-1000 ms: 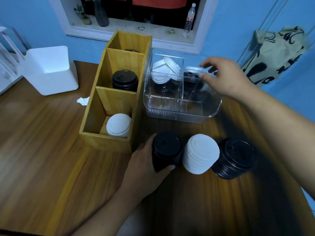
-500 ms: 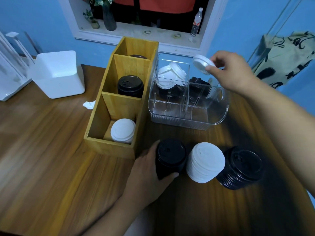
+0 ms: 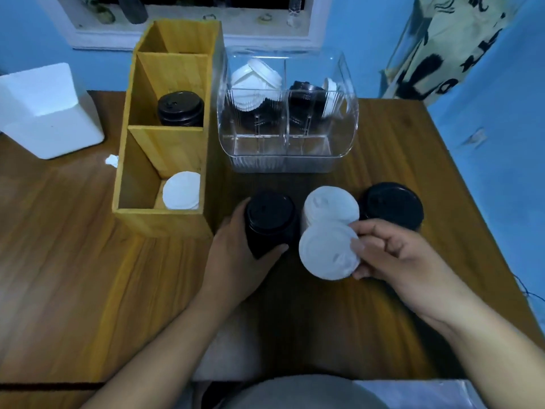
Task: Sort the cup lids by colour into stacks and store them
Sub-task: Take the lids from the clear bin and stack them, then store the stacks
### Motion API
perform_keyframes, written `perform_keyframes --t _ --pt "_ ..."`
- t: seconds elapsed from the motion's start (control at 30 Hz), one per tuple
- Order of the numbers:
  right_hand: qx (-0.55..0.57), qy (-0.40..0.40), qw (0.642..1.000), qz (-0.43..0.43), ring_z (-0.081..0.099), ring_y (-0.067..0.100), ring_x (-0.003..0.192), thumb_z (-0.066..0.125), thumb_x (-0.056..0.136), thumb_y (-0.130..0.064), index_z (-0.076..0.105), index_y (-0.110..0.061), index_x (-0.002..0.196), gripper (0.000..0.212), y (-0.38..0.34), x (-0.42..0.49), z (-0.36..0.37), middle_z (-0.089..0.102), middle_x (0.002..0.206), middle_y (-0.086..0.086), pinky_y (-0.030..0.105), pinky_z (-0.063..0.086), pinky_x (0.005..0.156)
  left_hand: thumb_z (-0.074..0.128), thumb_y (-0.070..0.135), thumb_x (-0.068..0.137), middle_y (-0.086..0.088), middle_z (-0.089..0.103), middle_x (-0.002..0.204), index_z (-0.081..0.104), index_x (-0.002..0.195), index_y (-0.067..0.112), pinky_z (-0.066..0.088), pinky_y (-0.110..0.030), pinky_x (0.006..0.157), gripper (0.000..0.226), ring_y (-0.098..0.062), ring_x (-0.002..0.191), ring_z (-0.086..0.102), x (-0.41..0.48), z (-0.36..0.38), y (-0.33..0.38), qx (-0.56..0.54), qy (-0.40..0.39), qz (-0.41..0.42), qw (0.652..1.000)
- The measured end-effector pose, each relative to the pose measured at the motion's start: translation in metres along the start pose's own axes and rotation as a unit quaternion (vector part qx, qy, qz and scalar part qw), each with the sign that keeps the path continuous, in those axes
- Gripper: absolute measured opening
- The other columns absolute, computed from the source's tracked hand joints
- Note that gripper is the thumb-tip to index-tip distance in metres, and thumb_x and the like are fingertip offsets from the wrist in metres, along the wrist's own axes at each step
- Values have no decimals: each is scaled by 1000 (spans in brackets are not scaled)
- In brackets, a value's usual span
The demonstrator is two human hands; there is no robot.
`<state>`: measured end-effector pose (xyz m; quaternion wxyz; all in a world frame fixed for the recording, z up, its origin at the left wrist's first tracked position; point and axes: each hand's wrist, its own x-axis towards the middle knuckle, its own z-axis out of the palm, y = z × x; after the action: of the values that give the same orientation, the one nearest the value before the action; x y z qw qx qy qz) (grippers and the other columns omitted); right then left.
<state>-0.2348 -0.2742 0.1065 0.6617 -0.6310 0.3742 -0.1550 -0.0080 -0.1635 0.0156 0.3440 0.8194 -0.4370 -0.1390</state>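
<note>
My right hand (image 3: 392, 255), at the clear bin (image 3: 283, 163) in the upper centre a moment ago, is now pinching one white lid (image 3: 327, 252) at centre frame, just below the white stack (image 3: 330, 208) awaiting it, while my left hand (image 3: 236, 255) is gripping the adjacent black stack (image 3: 269, 214).

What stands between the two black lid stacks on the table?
In the head view, the white lid stack stands between the left black stack and the right black stack.

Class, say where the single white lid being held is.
Head view, centre: the right hand pinches the white lid in front of the white stack, beside the left hand's black stack.
</note>
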Motion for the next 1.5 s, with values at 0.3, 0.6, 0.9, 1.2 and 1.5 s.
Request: perform_keyframes --t 0.3,0.6,0.9,1.2,1.5 --pt "-108 86 987 85 72 20 67 64 97 -26 71 -13 103 16 47 -20 10 73 74 7 40 63 68 86 52 71 9 47 150 28 153 29 34 -27 109 103 -13 138 42 -4 0 1 -5 4 -2 1000" --pt "-524 -123 823 -182 44 -1 132 63 96 -27 57 -41 130 38 30 -28 -11 50 139 -26 23 42 105 84 52 73 9 45 152 27 153 29 30 -24 105 101 -12 139 40 -5 1 1 -1 9 -2 1000" --pt "-637 -168 744 -114 34 1 107 60 87 -65 30 -48 146 68 23 -12 14 35 129 -21 25 42 80 83 54 73 8 45 151 27 154 28 33 -26 106 101 -13 139 41 -7 1 0 -3 11 3 1000" --pt "-509 -59 841 -172 48 -2 115 61 72 -77 46 -46 143 79 4 -21 -2 43 123 -29 23 46 96 83 53 74 8 45 151 27 154 28 31 -24 105 101 -13 138 41 -8 -3 1 -14 5 12 1000" --pt "-577 -16 806 -132 49 5 111 68 76 -68 44 -47 144 75 -77 47 -17 45 120 -18 32 47 95 82 54 74 10 47 149 30 153 28 32 -21 103 98 -10 136 43 -7 -2 2 -15 9 19 1000"
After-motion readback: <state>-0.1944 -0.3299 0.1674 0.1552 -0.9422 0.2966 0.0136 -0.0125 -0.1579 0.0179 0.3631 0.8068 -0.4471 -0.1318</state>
